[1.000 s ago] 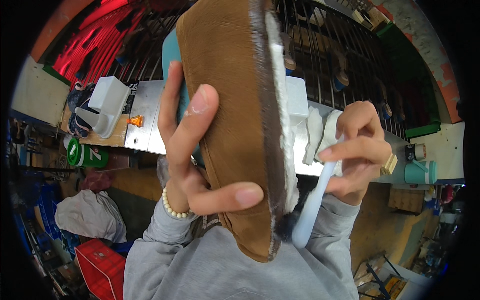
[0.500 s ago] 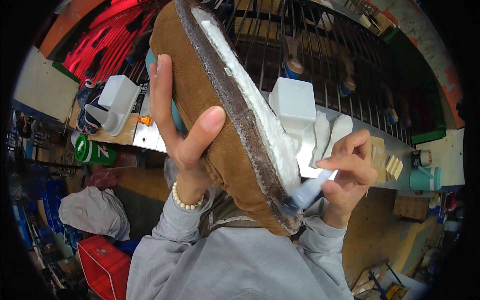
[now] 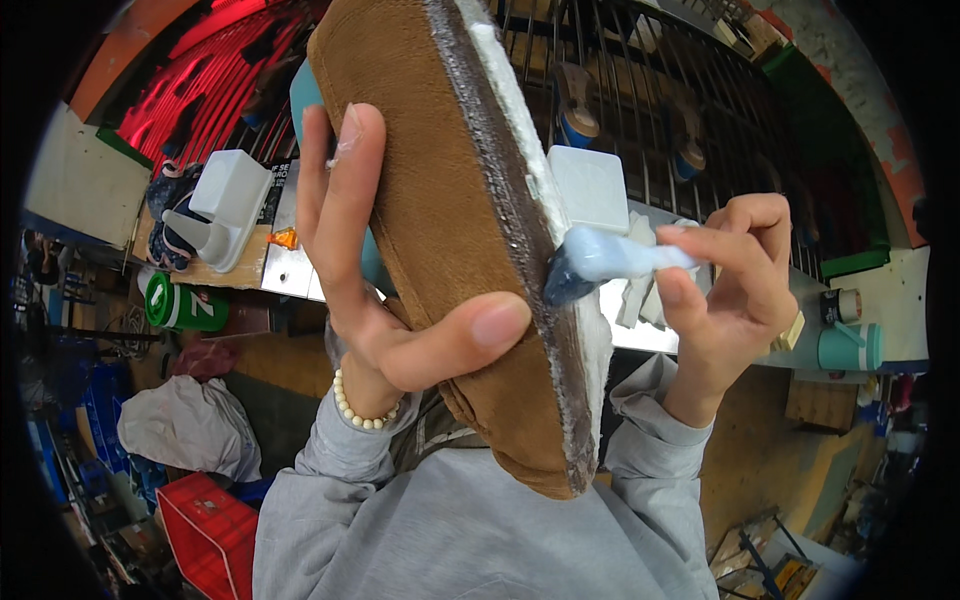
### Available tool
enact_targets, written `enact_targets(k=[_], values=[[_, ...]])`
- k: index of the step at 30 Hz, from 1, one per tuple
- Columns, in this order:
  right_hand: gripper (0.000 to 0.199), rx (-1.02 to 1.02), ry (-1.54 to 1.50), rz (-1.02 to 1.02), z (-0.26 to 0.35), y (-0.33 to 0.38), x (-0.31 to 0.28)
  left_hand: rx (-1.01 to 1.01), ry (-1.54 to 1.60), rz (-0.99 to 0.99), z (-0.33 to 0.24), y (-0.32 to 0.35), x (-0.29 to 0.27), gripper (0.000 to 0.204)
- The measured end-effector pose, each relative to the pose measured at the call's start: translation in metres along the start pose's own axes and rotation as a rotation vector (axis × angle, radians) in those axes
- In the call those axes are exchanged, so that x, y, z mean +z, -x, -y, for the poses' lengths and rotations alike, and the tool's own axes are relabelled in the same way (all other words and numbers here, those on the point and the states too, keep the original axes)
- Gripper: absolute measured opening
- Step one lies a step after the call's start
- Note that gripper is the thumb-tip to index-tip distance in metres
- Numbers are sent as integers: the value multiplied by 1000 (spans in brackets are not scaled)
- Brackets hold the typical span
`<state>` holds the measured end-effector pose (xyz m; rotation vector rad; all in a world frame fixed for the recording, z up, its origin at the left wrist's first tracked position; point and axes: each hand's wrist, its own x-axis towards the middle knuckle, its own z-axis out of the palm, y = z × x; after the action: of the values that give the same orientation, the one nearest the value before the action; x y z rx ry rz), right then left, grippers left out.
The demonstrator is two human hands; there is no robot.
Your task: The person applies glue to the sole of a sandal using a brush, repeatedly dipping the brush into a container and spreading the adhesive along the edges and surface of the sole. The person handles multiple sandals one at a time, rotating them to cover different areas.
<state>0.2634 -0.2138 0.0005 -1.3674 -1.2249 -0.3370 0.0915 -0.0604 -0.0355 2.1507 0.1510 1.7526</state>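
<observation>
Item 1: black panel (image 3: 279, 182), on the table (image 3: 306, 284) toward its left end; pale capital letters in short stacked rows. The white plastic container (image 3: 234, 188) next to it and the panel's cut-off view leave me only part of the wording. Item 2: green bucket (image 3: 181, 304), just beyond the table's near edge, close to the left corner; bold white markings on its curved side, one of them a large numeral.
</observation>
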Motion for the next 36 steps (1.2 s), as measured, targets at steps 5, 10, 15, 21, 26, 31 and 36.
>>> enact_targets(k=[5,10,15,21,26,31,36], values=[[42,-41,-105,68,-9,-3,-3,15,1,1,-1,-2,1,46],[46,-92,-177,158,-19,4,-8,42,-26,-35,4,-1,4,48],[47,-105,-224,181,-21,10,-8,67,-50,-89,7,1,6,49],[48,-103,-254,194,-22,16,-11,26,-39,-109,14,7,7,53],[46,-127,-282,181,-20,15,-12,-35,-3,-107,15,10,6,55],[45,-111,5,203,-10,1,-20,8,-49,-31,12,7,3,55],[45,-69,29,171,-10,-5,-19,38,-69,-11,9,6,2,54]])
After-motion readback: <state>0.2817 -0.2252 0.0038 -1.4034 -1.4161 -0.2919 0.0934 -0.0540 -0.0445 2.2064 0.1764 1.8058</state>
